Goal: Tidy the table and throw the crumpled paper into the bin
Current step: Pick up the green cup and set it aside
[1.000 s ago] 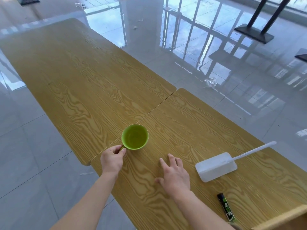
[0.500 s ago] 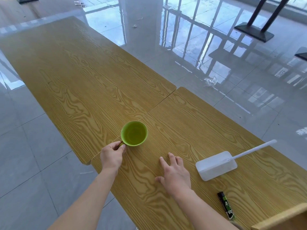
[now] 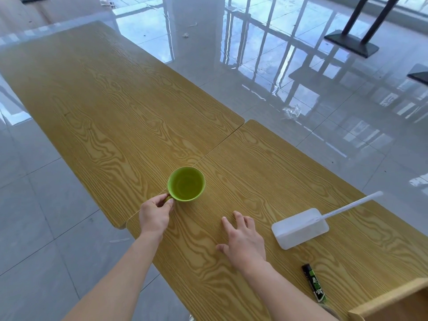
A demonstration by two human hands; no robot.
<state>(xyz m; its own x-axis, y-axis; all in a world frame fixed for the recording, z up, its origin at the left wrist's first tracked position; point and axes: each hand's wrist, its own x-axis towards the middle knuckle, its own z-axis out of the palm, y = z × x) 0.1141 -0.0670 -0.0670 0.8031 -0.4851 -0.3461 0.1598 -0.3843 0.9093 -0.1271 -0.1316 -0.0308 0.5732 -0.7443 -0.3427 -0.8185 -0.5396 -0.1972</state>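
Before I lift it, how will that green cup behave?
The round green plastic-looking cup probably lifts light: it looks empty. Held only by its small handle in the left hand, it may tilt. Its wide base suggests it slides rather than tips on the wooden table.

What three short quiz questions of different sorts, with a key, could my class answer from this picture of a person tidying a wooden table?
1. True or false: the left hand pinches the handle of the green cup.
2. Multiple choice: where is the right hand? A) holding the white box; B) spread on the table, holding nothing; C) inside the cup.
3. Fill in: the thin white stick pokes out of the white ___.

Key: 1 true; 2 B; 3 box.
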